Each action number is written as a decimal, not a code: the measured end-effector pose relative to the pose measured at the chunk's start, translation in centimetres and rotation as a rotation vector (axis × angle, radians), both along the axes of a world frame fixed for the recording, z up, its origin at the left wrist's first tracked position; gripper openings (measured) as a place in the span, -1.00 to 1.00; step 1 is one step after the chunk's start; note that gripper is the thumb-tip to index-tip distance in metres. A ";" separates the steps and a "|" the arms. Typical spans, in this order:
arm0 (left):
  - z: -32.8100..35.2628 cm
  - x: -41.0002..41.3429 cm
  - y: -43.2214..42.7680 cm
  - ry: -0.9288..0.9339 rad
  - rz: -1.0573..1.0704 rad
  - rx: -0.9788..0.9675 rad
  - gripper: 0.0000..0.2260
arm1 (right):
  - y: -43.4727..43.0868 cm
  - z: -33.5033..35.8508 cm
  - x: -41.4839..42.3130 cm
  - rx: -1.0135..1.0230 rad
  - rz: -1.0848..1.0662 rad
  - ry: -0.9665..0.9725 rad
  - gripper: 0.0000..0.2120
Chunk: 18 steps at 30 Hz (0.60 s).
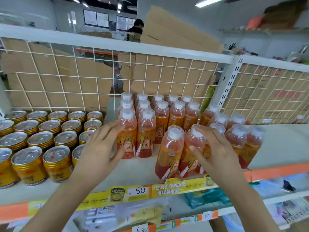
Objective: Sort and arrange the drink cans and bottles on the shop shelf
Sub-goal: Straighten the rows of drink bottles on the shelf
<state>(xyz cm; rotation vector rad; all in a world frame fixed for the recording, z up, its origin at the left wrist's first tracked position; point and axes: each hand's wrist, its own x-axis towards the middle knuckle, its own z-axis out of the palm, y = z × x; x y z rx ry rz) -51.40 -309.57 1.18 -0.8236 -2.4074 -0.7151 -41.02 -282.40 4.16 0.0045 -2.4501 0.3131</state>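
Resting the left hand (100,148) wide open, fingers spread, thumb against the label of the left bottle (129,136) heading the upright rows; wrapping the right hand (213,148) round the top of the right bottle (189,164) near the front edge of the shelf (138,169); showing clear plastic, orange drink, white caps, red-orange labels; standing beside gold cans (29,164) with silver lids.
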 end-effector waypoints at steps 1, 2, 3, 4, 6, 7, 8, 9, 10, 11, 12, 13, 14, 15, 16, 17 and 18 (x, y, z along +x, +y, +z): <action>0.0 0.5 0.2 0.000 -0.013 0.021 -0.53 | 0.2 -0.3 0.7 -0.008 -0.013 -0.003 -0.55; 0.0 0.9 0.5 0.002 -0.033 0.036 -0.55 | 0.5 -0.6 1.2 -0.016 -0.026 -0.008 -0.55; -0.1 1.2 0.8 0.003 -0.056 0.040 -0.56 | 0.8 -0.8 1.7 -0.025 -0.038 -0.015 -0.55; -0.2 1.4 1.1 0.002 -0.076 0.032 -0.57 | 1.2 -1.0 2.1 -0.033 -0.045 -0.024 -0.54; -0.3 1.6 2.0 -0.005 -0.098 0.002 -0.56 | 2.0 -1.3 2.8 -0.042 -0.055 -0.033 -0.54; -0.4 1.6 2.6 -0.006 -0.102 -0.010 -0.56 | 2.5 -1.4 3.0 -0.044 -0.058 -0.037 -0.54; -0.4 1.5 3.2 -0.002 -0.104 -0.021 -0.56 | 2.9 -1.4 3.0 -0.044 -0.059 -0.042 -0.53; -0.4 1.3 3.8 -0.003 -0.110 -0.031 -0.56 | 3.4 -1.4 3.0 -0.042 -0.058 -0.048 -0.53; -0.3 1.2 4.4 -0.012 -0.117 -0.037 -0.56 | 3.8 -1.4 2.8 -0.036 -0.053 -0.051 -0.53; -0.3 1.0 5.1 -0.025 -0.128 -0.040 -0.55 | 4.3 -1.4 2.5 -0.029 -0.045 -0.052 -0.54; -0.1 0.7 5.9 -0.039 -0.140 -0.040 -0.55 | 4.7 -1.3 2.1 -0.018 -0.033 -0.053 -0.56; 0.0 0.5 6.6 -0.049 -0.153 -0.038 -0.55 | 5.1 -1.2 1.6 -0.011 -0.015 -0.057 -0.58; 0.1 0.3 7.4 -0.058 -0.167 -0.038 -0.55 | 5.5 -1.1 1.0 -0.007 0.010 -0.064 -0.59; 0.2 0.2 8.3 -0.062 -0.179 -0.036 -0.55 | 5.9 -1.0 0.4 0.000 0.039 -0.072 -0.59; 0.3 0.1 9.1 -0.068 -0.187 -0.034 -0.55 | 6.3 -0.9 -0.3 0.014 0.071 -0.079 -0.60; 0.5 -0.1 9.9 -0.074 -0.188 -0.031 -0.53 | 6.6 -0.8 -0.9 0.032 0.102 -0.086 -0.59; 0.6 -0.3 10.6 -0.079 -0.178 -0.035 -0.50 | 7.0 -0.7 -1.6 0.050 0.135 -0.089 -0.59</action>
